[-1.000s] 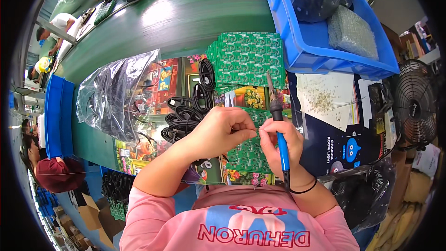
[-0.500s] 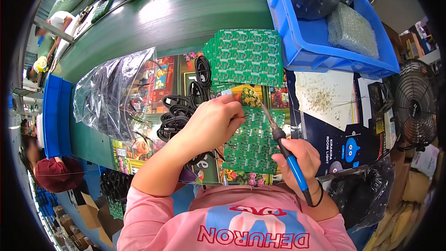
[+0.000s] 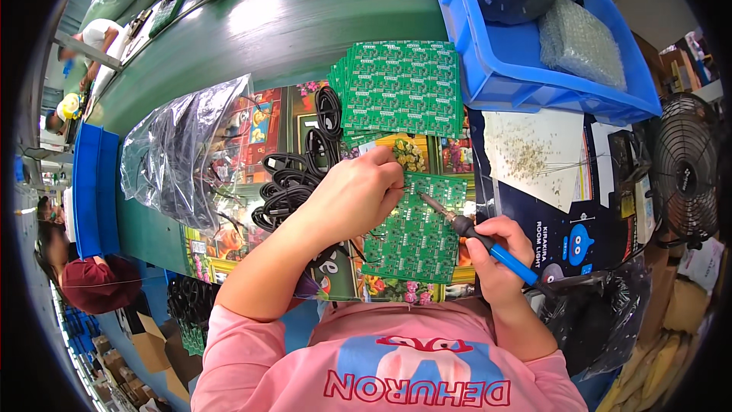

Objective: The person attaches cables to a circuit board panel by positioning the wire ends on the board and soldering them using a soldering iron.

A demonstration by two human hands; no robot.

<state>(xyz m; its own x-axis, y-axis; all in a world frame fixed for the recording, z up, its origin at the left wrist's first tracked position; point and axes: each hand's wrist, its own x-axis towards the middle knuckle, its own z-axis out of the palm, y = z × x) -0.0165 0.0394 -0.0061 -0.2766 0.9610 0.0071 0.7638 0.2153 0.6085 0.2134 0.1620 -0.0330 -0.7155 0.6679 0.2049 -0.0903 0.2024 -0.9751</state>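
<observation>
My right hand (image 3: 499, 255) grips a soldering iron (image 3: 499, 250) with a blue handle and black collar. Its tip points down and left, at or just above the upper part of a green circuit board panel (image 3: 415, 240). Over that panel's upper left edge is my left hand (image 3: 366, 187), fingers pinched together; what they hold is hidden or too small to name. Black coiled cables (image 3: 286, 191) lie beside and partly under my left forearm. A stack of similar green panels (image 3: 400, 88) sits just beyond the panel being worked on.
A clear plastic bag of dark cables (image 3: 183, 156) lies at left. At far right stands a blue crate (image 3: 526, 91) with bagged items. White paper with solder bits (image 3: 534, 156) and a black fan (image 3: 686, 172) are to the right. Other people sit along the green bench (image 3: 305, 23).
My right hand has tilted the soldering iron flatter, bringing its tip down and left onto or near the panel. My left hand stays pinched in almost the same place.
</observation>
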